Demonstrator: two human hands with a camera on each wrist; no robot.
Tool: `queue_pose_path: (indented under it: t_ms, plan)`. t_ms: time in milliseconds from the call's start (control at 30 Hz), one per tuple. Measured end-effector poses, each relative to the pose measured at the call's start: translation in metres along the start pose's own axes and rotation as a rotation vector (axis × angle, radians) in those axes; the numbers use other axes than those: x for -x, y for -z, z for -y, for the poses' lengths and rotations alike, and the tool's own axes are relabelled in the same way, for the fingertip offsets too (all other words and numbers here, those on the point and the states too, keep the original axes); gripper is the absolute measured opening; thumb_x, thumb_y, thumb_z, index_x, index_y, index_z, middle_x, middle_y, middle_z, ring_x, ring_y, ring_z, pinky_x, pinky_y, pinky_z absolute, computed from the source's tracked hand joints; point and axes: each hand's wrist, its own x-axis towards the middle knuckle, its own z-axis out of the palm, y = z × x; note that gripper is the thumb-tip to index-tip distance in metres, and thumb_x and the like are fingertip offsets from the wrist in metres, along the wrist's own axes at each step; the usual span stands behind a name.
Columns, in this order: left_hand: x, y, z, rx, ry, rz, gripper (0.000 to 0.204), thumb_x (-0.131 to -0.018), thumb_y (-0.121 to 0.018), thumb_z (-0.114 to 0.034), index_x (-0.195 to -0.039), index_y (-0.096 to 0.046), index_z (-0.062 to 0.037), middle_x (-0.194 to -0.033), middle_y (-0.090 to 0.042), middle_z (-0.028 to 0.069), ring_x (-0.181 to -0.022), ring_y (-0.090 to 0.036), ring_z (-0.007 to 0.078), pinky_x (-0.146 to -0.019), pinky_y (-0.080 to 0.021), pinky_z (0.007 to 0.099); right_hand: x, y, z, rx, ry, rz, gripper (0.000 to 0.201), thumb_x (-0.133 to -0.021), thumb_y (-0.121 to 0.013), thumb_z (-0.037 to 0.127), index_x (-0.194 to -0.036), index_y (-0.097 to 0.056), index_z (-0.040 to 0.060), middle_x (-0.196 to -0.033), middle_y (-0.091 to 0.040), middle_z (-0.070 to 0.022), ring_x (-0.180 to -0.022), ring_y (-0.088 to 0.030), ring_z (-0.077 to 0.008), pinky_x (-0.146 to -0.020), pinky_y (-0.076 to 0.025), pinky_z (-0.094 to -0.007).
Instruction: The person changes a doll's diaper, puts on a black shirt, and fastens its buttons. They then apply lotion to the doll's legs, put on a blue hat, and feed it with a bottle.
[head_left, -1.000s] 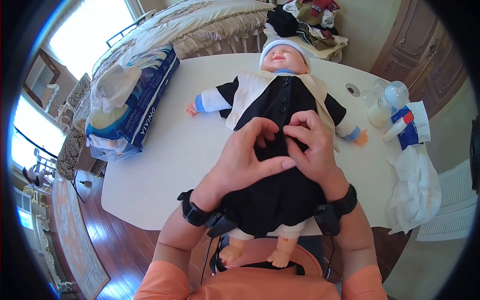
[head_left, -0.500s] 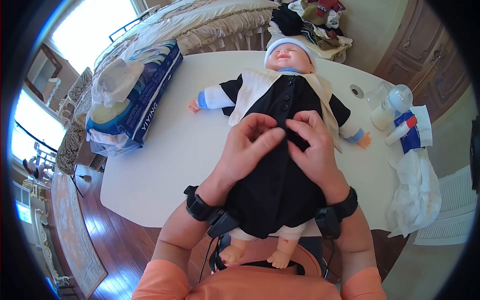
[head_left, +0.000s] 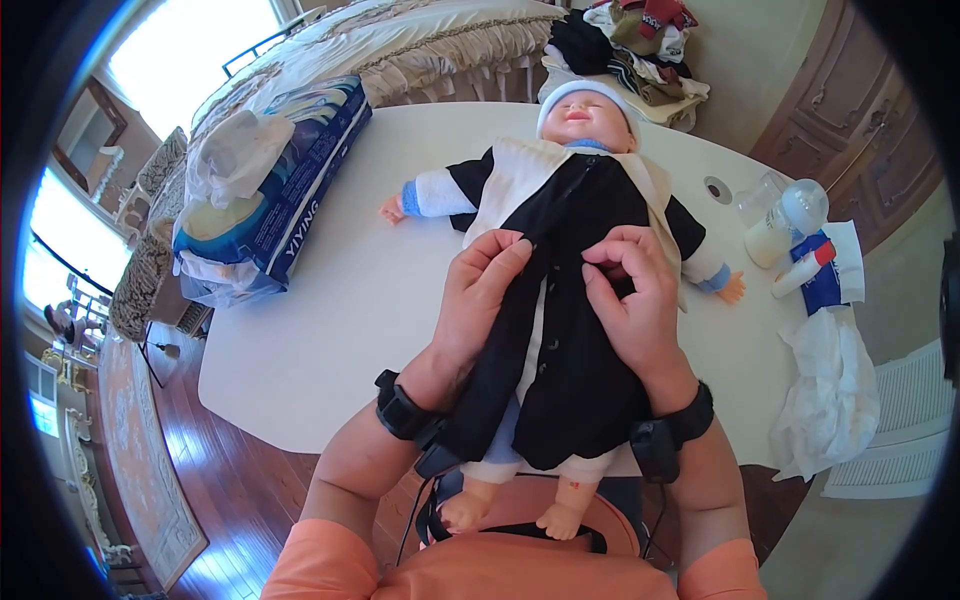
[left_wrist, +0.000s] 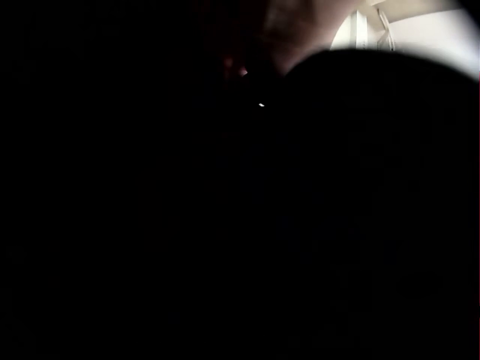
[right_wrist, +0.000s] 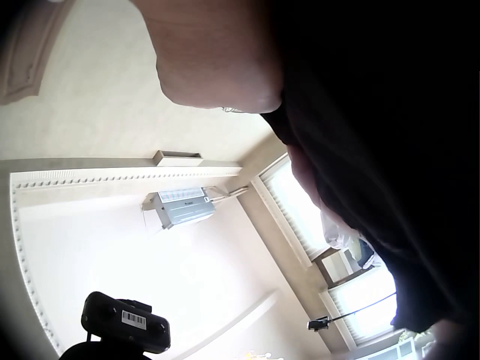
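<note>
A doll [head_left: 585, 118] in a white cap lies on its back on the white table [head_left: 320, 350], legs toward me. Over its pale clothes it wears a black coat [head_left: 590, 400] with a wide cream collar [head_left: 510, 190]. Below the chest the coat's front is parted, with several dark buttons along one edge and pale cloth showing between. My left hand [head_left: 470, 305] pinches the left front edge between thumb and fingers. Thumb and forefinger of my right hand [head_left: 640, 300] pinch the other front panel beside the buttons. Black cloth fills most of the left wrist view.
A blue diaper pack [head_left: 300, 190] lies at the table's left. On the right are a baby bottle [head_left: 795, 220], a red-capped tube [head_left: 803, 272], a blue-and-white packet [head_left: 845, 255] and crumpled white plastic [head_left: 825, 390]. Folded clothes [head_left: 640, 50] are piled behind the table.
Both hands were together at the coat's middle. The left hand has drawn its edge leftward and the hands are now apart; the coat's front has parted, showing lower buttons and pale cloth.
</note>
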Motion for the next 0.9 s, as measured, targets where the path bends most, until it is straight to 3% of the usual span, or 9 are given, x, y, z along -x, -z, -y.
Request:
queue_pose_path:
  t_ms: [267,433,700,833,900]
  plan:
    - [0.001,-0.002,0.004,-0.016,-0.115,-0.012,0.012,-0.087,-0.052,-0.015,-0.091,-0.054,-0.0039,-0.079,-0.051,-0.0061,-0.072,-0.043,-0.0002,-0.064,-0.036,0.0146,-0.01,0.003,0.008,0.135,0.006,0.109,0.012,-0.069,-0.065,0.006,-0.08,-0.061,0.0034,-0.076,-0.049,-0.0088,-0.068,-0.054,-0.0225,-0.058,-0.044,-0.0304]
    - [0.001,0.001,0.005,-0.031,-0.102,-0.005,0.013,-0.086,-0.054,-0.016,-0.089,-0.055,-0.0038,-0.078,-0.05,-0.0061,-0.071,-0.042,0.0001,-0.063,-0.035,0.0147,-0.014,0.001,0.013,0.251,0.058,0.236,0.014,-0.067,-0.067,0.01,-0.079,-0.061,0.0055,-0.074,-0.051,-0.0072,-0.066,-0.055,-0.024,-0.058,-0.044,-0.0323]
    - [0.001,0.0,0.003,-0.012,-0.1,0.011,0.012,-0.086,-0.054,-0.017,-0.087,-0.056,-0.0044,-0.076,-0.05,-0.0067,-0.069,-0.042,-0.0004,-0.061,-0.034,0.0146,-0.024,-0.006,0.021,0.448,-0.033,0.323,0.01,-0.068,-0.063,0.012,-0.074,-0.057,0.0059,-0.073,-0.053,-0.0088,-0.065,-0.057,-0.0271,-0.056,-0.045,-0.0353]
    - [0.0,0.001,0.004,-0.012,-0.092,0.005,0.012,-0.086,-0.055,-0.016,-0.087,-0.056,-0.0041,-0.076,-0.05,-0.0067,-0.07,-0.042,-0.0004,-0.061,-0.034,0.0145,-0.025,-0.007,0.021,0.426,-0.013,0.345,0.008,-0.068,-0.062,0.009,-0.072,-0.056,0.0053,-0.069,-0.052,-0.0089,-0.064,-0.057,-0.0265,-0.056,-0.045,-0.0353]
    - [0.001,0.001,0.003,-0.01,-0.091,0.01,0.012,-0.085,-0.055,-0.016,-0.087,-0.056,-0.004,-0.076,-0.05,-0.0066,-0.07,-0.042,-0.0004,-0.061,-0.034,0.0144,-0.024,-0.003,0.02,0.235,-0.087,0.377,0.006,-0.069,-0.06,0.007,-0.072,-0.055,0.0042,-0.069,-0.054,-0.0092,-0.064,-0.057,-0.026,-0.056,-0.044,-0.0347]
